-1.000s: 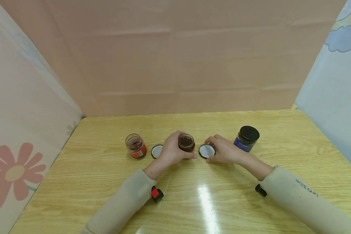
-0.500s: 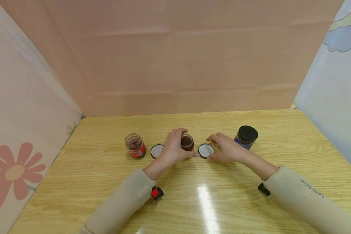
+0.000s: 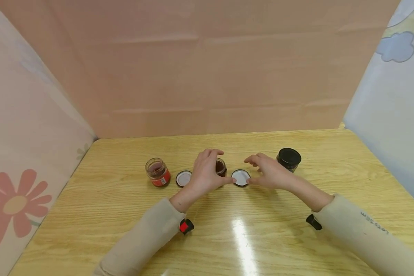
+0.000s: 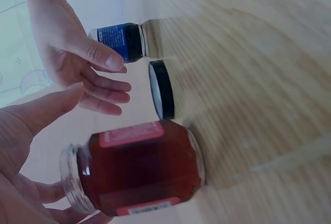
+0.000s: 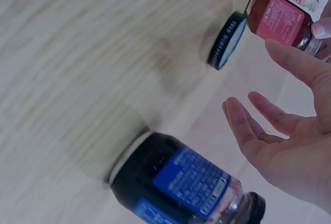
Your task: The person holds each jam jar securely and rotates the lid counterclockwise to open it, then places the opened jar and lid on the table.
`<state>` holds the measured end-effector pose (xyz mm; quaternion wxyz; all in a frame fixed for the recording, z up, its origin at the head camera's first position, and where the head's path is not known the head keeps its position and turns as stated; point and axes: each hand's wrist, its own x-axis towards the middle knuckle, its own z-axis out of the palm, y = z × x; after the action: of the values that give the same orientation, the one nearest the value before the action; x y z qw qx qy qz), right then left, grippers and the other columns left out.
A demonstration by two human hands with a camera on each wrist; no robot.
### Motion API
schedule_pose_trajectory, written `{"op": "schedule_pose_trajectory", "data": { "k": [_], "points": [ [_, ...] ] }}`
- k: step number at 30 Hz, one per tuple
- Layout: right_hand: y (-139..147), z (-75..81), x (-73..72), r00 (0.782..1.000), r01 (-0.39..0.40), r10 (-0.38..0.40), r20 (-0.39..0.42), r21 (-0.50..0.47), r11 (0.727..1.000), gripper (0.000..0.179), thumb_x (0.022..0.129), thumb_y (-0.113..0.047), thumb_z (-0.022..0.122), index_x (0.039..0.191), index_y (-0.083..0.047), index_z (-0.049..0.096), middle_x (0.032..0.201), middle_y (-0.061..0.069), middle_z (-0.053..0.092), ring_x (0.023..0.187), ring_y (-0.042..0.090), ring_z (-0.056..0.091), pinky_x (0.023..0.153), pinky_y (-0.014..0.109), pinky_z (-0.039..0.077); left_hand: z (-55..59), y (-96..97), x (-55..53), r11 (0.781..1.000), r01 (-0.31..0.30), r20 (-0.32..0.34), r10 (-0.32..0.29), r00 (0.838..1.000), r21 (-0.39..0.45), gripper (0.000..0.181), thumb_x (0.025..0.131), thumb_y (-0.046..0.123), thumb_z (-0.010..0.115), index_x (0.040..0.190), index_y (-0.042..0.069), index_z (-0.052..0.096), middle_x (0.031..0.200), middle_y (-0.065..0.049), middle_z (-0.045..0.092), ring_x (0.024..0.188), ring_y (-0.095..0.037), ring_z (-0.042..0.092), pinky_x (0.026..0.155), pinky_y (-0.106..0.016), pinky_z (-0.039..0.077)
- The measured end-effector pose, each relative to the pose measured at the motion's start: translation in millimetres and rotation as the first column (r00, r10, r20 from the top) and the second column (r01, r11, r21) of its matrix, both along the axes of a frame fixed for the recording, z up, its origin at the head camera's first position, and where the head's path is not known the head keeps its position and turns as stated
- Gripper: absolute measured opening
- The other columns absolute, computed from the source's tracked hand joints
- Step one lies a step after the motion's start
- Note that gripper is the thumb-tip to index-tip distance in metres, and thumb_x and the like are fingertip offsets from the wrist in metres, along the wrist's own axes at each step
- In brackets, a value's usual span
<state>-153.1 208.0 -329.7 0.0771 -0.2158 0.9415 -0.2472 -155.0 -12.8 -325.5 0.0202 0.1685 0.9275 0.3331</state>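
A glass jar of dark red contents (image 3: 221,167) with a red label stands uncovered on the table. My left hand (image 3: 206,171) is around its left side, thumb stretched out and fingers loosely spread; in the left wrist view the thumb is apart from the glass and the fingers sit behind the rim. A black-edged lid (image 3: 240,178) lies white side up just right of this jar. My right hand (image 3: 270,172) hovers close to the lid's right side, fingers parted, holding nothing. Behind that hand stands a capped jar (image 5: 178,182) with a blue label and black lid.
At the left stands another open jar (image 3: 158,176) with a red label. Its neighbour is a second upturned lid (image 3: 183,179), partly beside my left hand. The wooden table (image 3: 124,226) meets a brown backdrop (image 3: 207,76) at the rear and patterned panels at both sides.
My right hand has let go of the lid's edge and drawn slightly right, fingers spreading. My left hand has loosened from the jar, its thumb extending rightward. The lid stays on the table.
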Motion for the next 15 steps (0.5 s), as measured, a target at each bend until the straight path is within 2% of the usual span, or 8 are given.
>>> {"op": "schedule_pose_trajectory", "data": {
  "k": [4, 10, 15],
  "points": [
    [0.8, 7.5, 0.6, 0.999, -0.011, 0.011, -0.045, 0.006, 1.000, 0.050, 0.082, -0.015, 0.075, 0.124, 0.002, 0.055, 0.113, 0.021, 0.057, 0.104, 0.037, 0.057, 0.084, 0.045, 0.052, 5.1, 4.6, 1.9, 0.999, 0.022, -0.021, -0.023, 1.000, -0.029, 0.080, 0.066, 0.037, 0.088, 0.131, 0.009, 0.050, 0.133, -0.011, 0.047, 0.129, -0.031, 0.038, 0.109, -0.048, 0.029],
    [3.4, 19.2, 1.5, 0.998, 0.007, -0.006, -0.067, 0.013, 1.000, 0.048, 0.082, -0.016, 0.075, 0.123, 0.000, 0.057, 0.112, 0.019, 0.057, 0.105, 0.036, 0.057, 0.084, 0.045, 0.052, 9.8, 12.2, 3.3, 0.998, 0.050, -0.047, -0.052, 0.998, -0.037, 0.078, 0.067, 0.039, 0.087, 0.130, 0.010, 0.051, 0.136, -0.010, 0.046, 0.133, -0.029, 0.035, 0.114, -0.047, 0.022],
    [6.8, 27.2, 3.2, 0.997, 0.015, -0.014, -0.075, 0.012, 1.000, 0.048, 0.082, -0.016, 0.074, 0.124, 0.000, 0.056, 0.117, 0.018, 0.057, 0.107, 0.035, 0.056, 0.086, 0.046, 0.051, 12.2, 20.1, 3.8, 0.997, 0.058, -0.057, -0.061, 0.997, -0.047, 0.075, 0.069, 0.039, 0.086, 0.129, 0.011, 0.052, 0.135, -0.008, 0.046, 0.132, -0.028, 0.036, 0.112, -0.047, 0.025]
  ]
}}
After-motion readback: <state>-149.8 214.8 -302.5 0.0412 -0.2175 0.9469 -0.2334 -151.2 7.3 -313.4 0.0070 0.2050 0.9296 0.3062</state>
